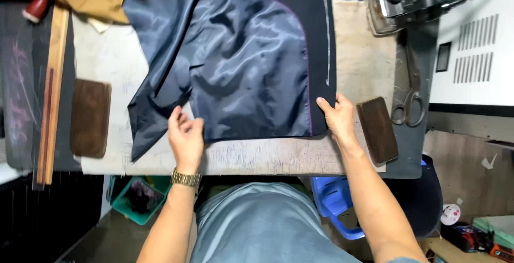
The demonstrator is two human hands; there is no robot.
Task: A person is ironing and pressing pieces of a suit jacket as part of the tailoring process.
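Left hand [186,137] lay flat, fingers apart, on the dark lining fabric [241,59]. Right hand [337,117] pinched its corner. Best smoothed outward, hem kept square on the tabletop [257,156].

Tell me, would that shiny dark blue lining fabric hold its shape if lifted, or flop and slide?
Probably flop: the dark blue lining fabric already lies in soft creases and folds where the left hand presses it. Its glossy sheen suggests that it slips easily on the table. The dark edge by the right hand looks flatter, perhaps stiffer.
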